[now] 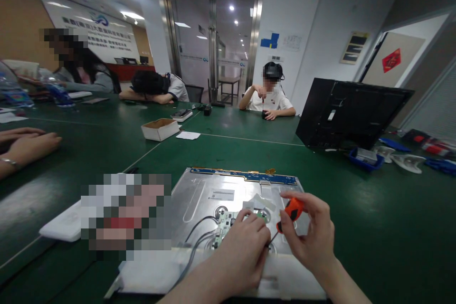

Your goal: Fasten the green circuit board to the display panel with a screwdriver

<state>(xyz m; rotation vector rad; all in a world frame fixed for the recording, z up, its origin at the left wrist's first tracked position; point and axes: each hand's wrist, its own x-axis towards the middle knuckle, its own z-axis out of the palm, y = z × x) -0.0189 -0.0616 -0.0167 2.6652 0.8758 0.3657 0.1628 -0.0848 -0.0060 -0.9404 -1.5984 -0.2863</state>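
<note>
A screwdriver (293, 209) with an orange and black handle is pinched between the thumb and fingers of my right hand (315, 230). Its thin shaft slants down to the left, and the tip is hidden near my left hand (245, 247). Bent over a green circuit board (225, 223), the left fingers grip its right part, with their tips mostly out of sight. The board lies on the silver metal back of a flat display panel (199, 190), with grey cables (194, 251) running from its left side. A blue circuit strip (245, 175) lines the panel's far edge.
Left of the panel lie a white box (66, 221) and a blurred patch. Farther off are an open carton (160, 129), a black monitor (352, 114) and a blue tray (366, 159). Several other people sit around the green table (377, 247); another person's hands (30, 147) rest at left.
</note>
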